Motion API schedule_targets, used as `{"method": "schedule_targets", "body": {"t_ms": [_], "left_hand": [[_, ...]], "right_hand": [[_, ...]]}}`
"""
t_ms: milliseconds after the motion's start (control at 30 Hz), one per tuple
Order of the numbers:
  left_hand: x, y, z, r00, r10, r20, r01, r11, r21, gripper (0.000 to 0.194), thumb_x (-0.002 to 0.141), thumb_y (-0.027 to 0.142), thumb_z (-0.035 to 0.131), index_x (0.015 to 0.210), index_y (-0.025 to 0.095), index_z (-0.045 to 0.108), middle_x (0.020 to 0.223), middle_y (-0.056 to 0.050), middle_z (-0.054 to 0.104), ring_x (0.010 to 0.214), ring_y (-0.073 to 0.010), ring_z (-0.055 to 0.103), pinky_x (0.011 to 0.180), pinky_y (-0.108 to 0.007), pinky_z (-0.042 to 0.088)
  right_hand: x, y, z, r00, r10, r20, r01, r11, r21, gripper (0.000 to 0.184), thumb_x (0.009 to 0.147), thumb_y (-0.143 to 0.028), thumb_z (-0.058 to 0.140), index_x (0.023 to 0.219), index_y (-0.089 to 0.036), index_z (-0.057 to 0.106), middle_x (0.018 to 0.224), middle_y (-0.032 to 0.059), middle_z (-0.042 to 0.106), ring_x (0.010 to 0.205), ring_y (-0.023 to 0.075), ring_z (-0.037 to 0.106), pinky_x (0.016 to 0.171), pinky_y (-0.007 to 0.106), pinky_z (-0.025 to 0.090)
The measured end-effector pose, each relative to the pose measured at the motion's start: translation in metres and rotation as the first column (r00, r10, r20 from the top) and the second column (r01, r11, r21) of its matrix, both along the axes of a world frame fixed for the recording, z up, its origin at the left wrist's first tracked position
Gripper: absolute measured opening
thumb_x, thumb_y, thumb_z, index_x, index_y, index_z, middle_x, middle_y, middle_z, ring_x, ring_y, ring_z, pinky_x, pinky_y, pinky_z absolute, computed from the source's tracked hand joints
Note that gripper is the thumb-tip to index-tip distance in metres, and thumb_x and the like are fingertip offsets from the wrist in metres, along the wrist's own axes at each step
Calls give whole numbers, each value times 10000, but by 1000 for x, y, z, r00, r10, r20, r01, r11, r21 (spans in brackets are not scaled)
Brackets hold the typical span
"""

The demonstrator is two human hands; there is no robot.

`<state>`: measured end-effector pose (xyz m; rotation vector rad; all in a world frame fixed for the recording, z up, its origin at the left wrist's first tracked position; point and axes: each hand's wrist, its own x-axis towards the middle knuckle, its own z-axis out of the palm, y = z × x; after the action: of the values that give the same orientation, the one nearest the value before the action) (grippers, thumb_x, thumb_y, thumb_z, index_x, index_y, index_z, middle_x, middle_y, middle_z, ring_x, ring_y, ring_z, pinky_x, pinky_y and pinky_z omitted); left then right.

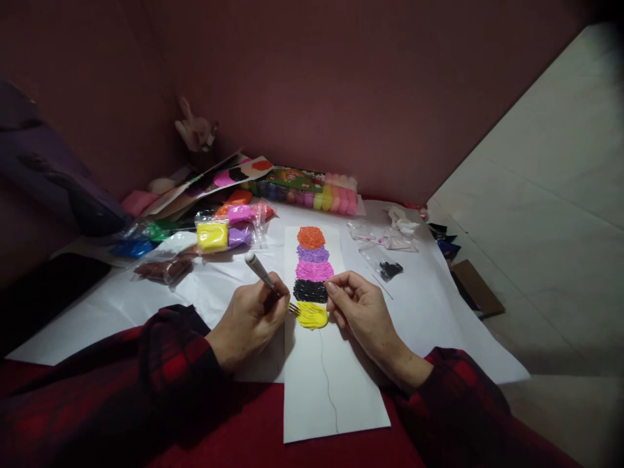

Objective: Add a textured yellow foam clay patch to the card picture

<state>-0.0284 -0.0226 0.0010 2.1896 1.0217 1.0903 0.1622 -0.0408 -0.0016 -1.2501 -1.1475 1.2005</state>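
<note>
I'm gripping a fork-like tool in my left hand, its tines meeting the left edge of the yellow clay on a card running away from the body, while my right hand, grip unreadable, is flanking that clay's right, black clay lying just beyond it and bagged clay farther off to its left.
</note>
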Motion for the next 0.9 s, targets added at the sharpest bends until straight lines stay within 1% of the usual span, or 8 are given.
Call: {"method": "schedule_targets", "body": {"t_ms": [67,167,367,500,600,700,900], "left_hand": [[0,1,-1,1000,13,-2,-14,1000,-3,86,848,112,467,788,168,493,576,63,459,479,-71,409,476,-193,353],[-1,2,-2,999,32,8,-32,999,-23,83,842,109,476,786,167,497,560,73,438,463,-64,388,460,-187,338],[-2,3,0,998,52,18,-51,998,-32,82,830,108,495,768,160,504,561,69,441,465,-63,382,463,-192,334],[-2,0,1,996,80,51,-74,992,-99,83,840,138,495,761,160,512,576,51,466,491,-79,411,468,-207,343],[-2,-1,0,996,64,68,-54,989,-135,92,848,153,488,759,161,510,587,43,481,507,-87,432,474,-212,354],[-1,-1,-1,998,42,49,-36,992,-118,89,847,146,483,762,163,503,573,55,461,489,-79,410,475,-210,351],[-1,0,1,998,55,18,-53,996,-65,89,840,126,486,760,163,493,564,67,440,472,-68,385,471,-198,337]], "right_hand": [[0,0,-1,1000,0,0,0,1000,4,164,852,-319,608,808,-175,543,548,-67,552,315,29,384,317,158,316],[1,0,-3,1000,3,0,-3,1000,12,171,851,-329,610,811,-177,543,546,-70,553,310,29,383,310,157,313],[1,0,-4,1000,6,-7,-5,1000,16,169,854,-329,608,808,-179,546,541,-71,552,305,26,385,321,160,329],[1,0,-4,1000,0,7,0,1000,12,160,856,-318,606,805,-177,549,533,-70,548,305,25,385,315,156,318],[1,0,-3,1000,-1,13,1,1000,15,155,857,-309,604,802,-174,550,538,-69,551,308,22,388,322,154,327],[1,0,-3,1000,2,5,-2,1000,12,155,855,-310,605,808,-174,548,548,-68,556,305,20,386,316,153,319],[1,-1,-4,1000,1,-6,-1,1000,9,160,859,-313,602,804,-174,544,544,-69,556,304,20,385,314,150,310]]}}
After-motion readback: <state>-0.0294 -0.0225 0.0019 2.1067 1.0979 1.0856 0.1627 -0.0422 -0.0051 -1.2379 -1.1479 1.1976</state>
